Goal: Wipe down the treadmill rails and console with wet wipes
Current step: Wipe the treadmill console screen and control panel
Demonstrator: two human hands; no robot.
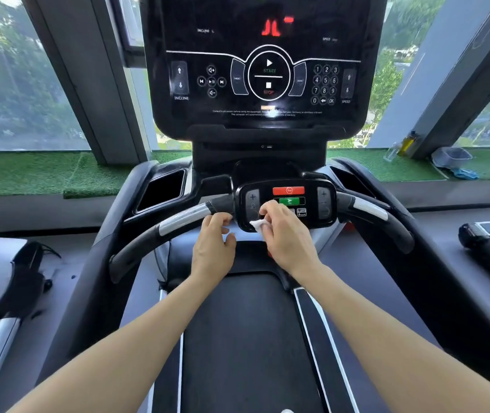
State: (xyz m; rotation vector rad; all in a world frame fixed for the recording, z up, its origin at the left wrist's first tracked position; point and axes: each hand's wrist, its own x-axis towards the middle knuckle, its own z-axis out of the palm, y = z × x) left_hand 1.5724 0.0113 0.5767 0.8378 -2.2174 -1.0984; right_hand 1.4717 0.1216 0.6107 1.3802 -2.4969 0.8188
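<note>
Both arms reach forward, left hand [212, 242] with loosely curled fingers, right hand [282, 234] with fingers pinched together.

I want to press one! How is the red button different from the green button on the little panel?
The red button sits above the green button. The red button carries a stop-sign shape; the green button carries an arrow shape. The red button is in full view, while the right hand, gripping a white wipe, reaches just under the green one. Both are wide bars on the small control panel.
</note>
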